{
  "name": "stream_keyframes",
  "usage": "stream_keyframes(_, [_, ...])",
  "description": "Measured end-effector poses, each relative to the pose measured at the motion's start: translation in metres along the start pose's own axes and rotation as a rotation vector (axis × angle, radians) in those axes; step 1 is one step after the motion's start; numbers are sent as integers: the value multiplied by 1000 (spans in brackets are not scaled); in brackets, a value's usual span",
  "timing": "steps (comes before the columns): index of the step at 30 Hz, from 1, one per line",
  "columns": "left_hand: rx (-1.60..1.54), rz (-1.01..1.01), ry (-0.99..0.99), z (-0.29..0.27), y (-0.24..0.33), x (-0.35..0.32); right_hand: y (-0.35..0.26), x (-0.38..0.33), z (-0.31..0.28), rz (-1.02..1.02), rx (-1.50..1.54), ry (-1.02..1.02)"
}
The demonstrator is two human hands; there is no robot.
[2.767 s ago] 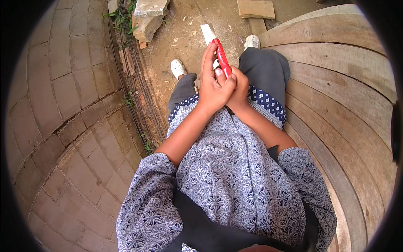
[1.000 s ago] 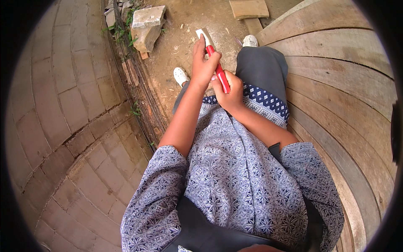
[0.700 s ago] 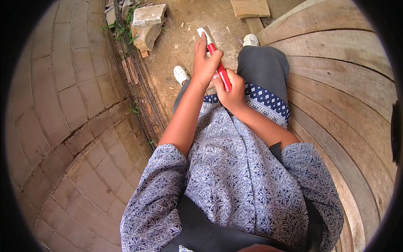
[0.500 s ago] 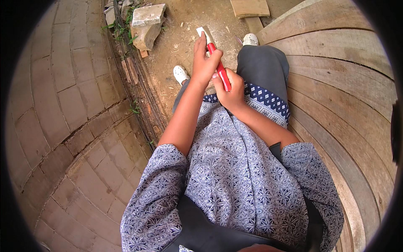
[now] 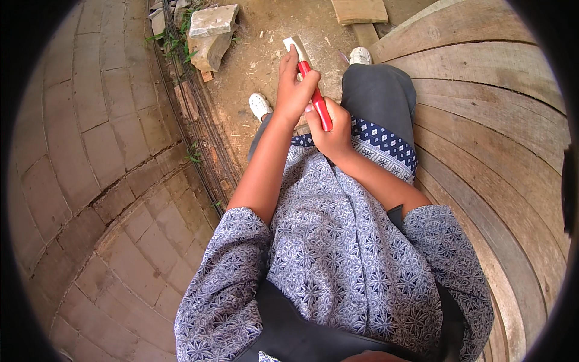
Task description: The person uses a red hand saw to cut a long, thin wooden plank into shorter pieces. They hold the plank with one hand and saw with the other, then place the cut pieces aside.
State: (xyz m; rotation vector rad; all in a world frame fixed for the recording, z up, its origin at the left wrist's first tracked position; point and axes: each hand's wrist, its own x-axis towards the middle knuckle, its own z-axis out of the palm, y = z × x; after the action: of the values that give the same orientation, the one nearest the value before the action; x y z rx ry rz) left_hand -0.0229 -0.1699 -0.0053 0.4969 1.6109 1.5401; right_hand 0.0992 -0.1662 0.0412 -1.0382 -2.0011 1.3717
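A chisel with a red handle (image 5: pixel 318 99) and a flat, pale blade (image 5: pixel 291 42) is held out in front of me, blade end away from my body. My left hand (image 5: pixel 294 90) grips the upper handle, its thumb across the red part and a finger stretched along the blade. Around the lower handle my right hand (image 5: pixel 335 130) is closed, its thumb near the base of my left hand. The butt of the handle sticks out over the right hand. Part of the handle's underside is hidden by the fingers.
Stacked wooden planks (image 5: pixel 482 96) stand along my right. On the left is a block wall (image 5: pixel 90 120), with thin metal rods (image 5: pixel 205 133) along its foot. Stone blocks (image 5: pixel 211 36) lie ahead-left; a wooden board (image 5: pixel 360 11) lies ahead. Wood chips litter the dirt ground (image 5: pixel 253 69).
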Motion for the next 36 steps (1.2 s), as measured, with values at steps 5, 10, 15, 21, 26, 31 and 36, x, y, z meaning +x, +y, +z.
stream_keyframes(5, [-1, 0, -14, -1, 0, 1, -2, 1, -1, 2, -4, -6])
stream_keyframes(10, [127, 34, -43, -1, 10, 0, -5, 4, -4, 16, -17, -22])
stream_keyframes(15, [229, 35, -51, 1, 13, -14, -16, -8, -11, 87, 13, -56])
stream_keyframes(21, [226, -12, -50, 13, 23, -43, -32, -28, -27, 103, 47, -76])
stream_keyframes(26, [244, 26, -32, 17, 21, -54, -36, -36, -37, 120, 12, -120])
stream_keyframes(31, [207, 0, 12, 15, 20, -29, -26, -15, -25, 66, 43, -63])
stream_keyframes(36, [245, -65, -15, 2, 11, 36, -4, 34, -2, 72, 42, 2])
